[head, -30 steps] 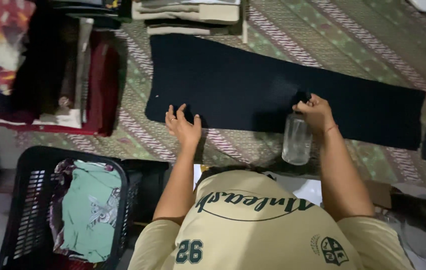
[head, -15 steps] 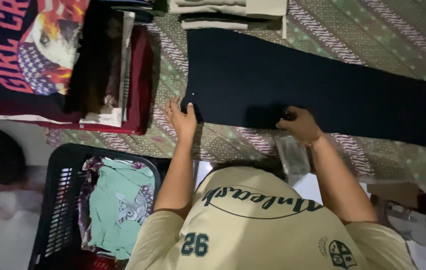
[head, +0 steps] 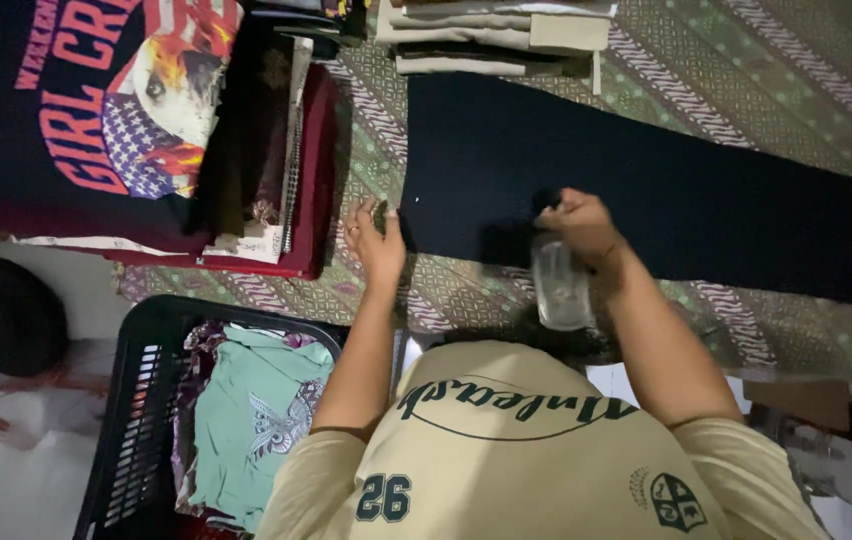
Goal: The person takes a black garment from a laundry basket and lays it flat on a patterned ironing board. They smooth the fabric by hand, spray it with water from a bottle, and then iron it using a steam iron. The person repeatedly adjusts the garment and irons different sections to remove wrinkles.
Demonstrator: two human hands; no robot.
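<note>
Since the earlier frame the view has slid leftward: the black printed T-shirt now fills the upper left of the frame, and the dark navy trousers sit further right. The left hand lies at the trousers' near end, fingers loosely spread and flat on its edge. The right hand is closed around the top of a clear spray bottle, held above the cloth. The trousers lie flat and full length on the patterned mat, not yet folded; folded clothes are stacked at the top, more wait in the black laundry basket at lower left.
</note>
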